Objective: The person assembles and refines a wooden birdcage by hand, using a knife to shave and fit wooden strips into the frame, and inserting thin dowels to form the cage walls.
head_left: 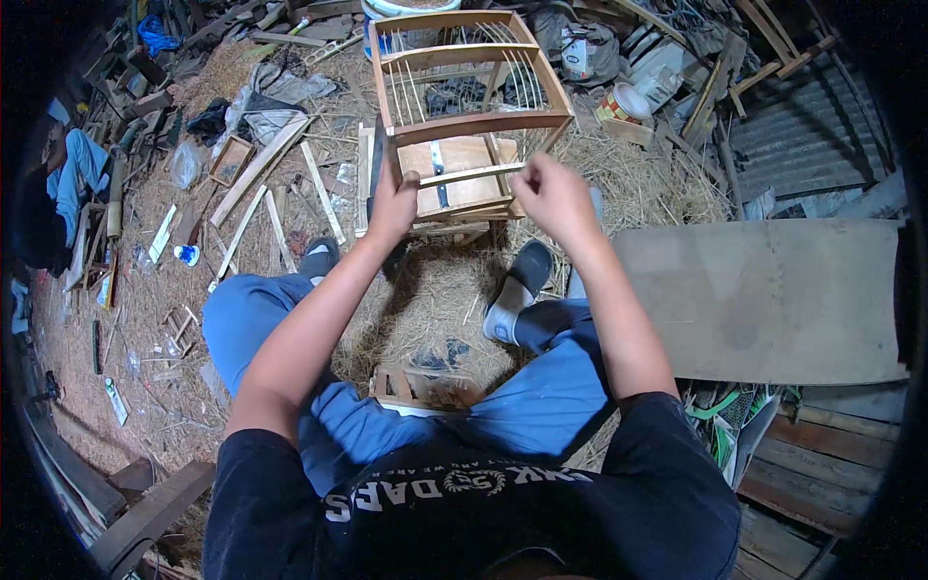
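A slim, pale wooden strip (471,175) spans the gap between my two hands. My left hand (394,206) is closed at its left end, thumb against the strip, next to the left side of a wooden frame; its other fingers are partly hidden. At the right end, my right hand (549,190) pinches the strip between bent fingers. The wooden frame (474,127) stands just beyond, with curved crossbars and several thin light rods set between them. Beneath the strip lies a wooden panel (470,189) crossed by a dark band.
Straw and loose wooden slats (261,169) cover the ground at left. A large brown board (764,300) lies at right. Beyond the frame are a round tub (411,8) and a small bucket (626,102). A low wooden piece (396,385) sits between my legs.
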Action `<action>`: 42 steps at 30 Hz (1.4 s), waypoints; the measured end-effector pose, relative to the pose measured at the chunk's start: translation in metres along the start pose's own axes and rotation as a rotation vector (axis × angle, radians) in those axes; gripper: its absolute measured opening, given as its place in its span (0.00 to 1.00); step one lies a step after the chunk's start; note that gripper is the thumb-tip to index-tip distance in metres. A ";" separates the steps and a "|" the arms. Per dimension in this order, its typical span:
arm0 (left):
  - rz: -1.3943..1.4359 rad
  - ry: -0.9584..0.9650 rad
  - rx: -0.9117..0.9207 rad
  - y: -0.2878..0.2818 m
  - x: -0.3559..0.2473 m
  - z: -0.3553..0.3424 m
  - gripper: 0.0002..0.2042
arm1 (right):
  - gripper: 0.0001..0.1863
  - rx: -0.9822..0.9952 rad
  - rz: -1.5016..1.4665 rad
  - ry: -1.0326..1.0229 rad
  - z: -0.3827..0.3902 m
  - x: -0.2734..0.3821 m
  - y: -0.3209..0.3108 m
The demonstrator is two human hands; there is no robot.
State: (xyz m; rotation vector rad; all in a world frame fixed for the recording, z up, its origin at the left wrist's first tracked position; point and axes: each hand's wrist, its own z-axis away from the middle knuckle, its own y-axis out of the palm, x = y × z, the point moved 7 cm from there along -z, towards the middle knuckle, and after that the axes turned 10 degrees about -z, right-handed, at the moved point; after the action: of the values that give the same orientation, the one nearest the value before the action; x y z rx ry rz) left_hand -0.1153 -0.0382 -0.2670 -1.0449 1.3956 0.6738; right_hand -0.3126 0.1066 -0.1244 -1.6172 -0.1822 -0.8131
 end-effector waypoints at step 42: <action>0.026 -0.054 0.058 0.007 0.015 0.013 0.30 | 0.15 0.061 0.394 -0.315 -0.033 0.029 0.065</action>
State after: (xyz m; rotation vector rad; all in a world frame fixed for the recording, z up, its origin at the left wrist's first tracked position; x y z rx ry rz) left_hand -0.1137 -0.0272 -0.2846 -0.9580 1.3762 0.6712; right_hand -0.2687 0.0516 -0.1596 -1.6460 -0.1045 -0.2479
